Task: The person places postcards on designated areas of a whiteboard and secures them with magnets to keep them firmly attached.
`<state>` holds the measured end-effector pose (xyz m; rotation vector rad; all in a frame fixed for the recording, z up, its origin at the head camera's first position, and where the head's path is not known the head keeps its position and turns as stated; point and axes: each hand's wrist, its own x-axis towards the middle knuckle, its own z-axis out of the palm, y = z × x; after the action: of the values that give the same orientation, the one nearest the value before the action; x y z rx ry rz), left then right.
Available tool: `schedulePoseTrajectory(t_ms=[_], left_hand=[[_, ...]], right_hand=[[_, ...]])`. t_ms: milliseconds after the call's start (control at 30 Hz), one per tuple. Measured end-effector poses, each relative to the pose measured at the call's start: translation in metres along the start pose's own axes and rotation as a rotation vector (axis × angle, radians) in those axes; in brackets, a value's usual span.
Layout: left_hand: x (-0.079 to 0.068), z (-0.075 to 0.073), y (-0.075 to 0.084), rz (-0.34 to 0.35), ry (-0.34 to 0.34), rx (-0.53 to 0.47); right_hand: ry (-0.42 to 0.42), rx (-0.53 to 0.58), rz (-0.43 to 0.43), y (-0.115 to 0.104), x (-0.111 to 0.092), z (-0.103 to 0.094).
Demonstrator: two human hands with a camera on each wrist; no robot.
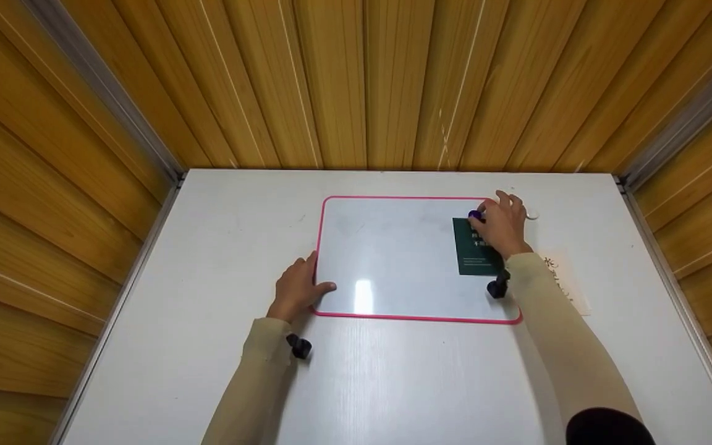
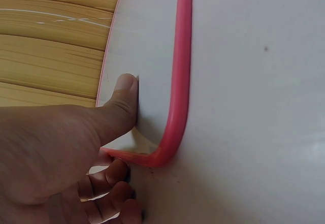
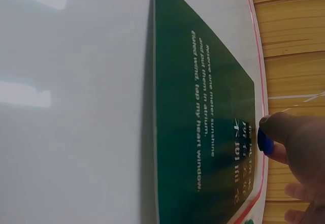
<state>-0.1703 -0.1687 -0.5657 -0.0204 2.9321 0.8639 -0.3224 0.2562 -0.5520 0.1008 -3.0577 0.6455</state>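
Observation:
A whiteboard [image 1: 387,259] with a pink rim lies on the white table. Its left edge is gripped by my left hand [image 1: 297,284], thumb over the surface and fingers by the rim; the left wrist view shows that thumb [image 2: 124,94] near a rounded corner. A dark green card [image 1: 473,262] with white print is on the board's right part. My right hand [image 1: 504,225] pinches a round blue-purple magnet-like piece [image 3: 263,141] between thumb and forefinger at the card's top edge. Whether the piece touches the card I cannot tell. The hand covers the card's upper right corner.
A pale card [image 1: 563,284] with dark handwriting lies right of the board, partly behind the right sleeve. A small whitish round thing [image 1: 532,216] is beside the right hand. Wood-patterned walls [image 1: 393,86] border the white table [image 1: 393,383] at back and sides.

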Motion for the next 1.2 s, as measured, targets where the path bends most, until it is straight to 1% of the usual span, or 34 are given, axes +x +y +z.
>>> schedulePoseTrajectory(t_ms=[467, 767, 1033, 1200], left_hand=[[0.0028, 0.0002, -0.0019, 0.008, -0.027, 0.029], [0.0018, -0.0017, -0.0007, -0.005, -0.028, 0.014], [0.0019, -0.0003, -0.0018, -0.015, -0.035, 0.009], [0.0014, -0.0001, -0.003, 0.0, -0.026, 0.01]], right_hand=[[0.006, -0.034, -0.031, 0.0053, 0.0001, 0.0018], [0.015, -0.036, -0.037, 0.0028, 0.0005, 0.0008], [-0.011, -0.045, -0.02, 0.0036, 0.0015, 0.0017], [-0.016, -0.047, -0.03, 0.0045, 0.0005, 0.0039]])
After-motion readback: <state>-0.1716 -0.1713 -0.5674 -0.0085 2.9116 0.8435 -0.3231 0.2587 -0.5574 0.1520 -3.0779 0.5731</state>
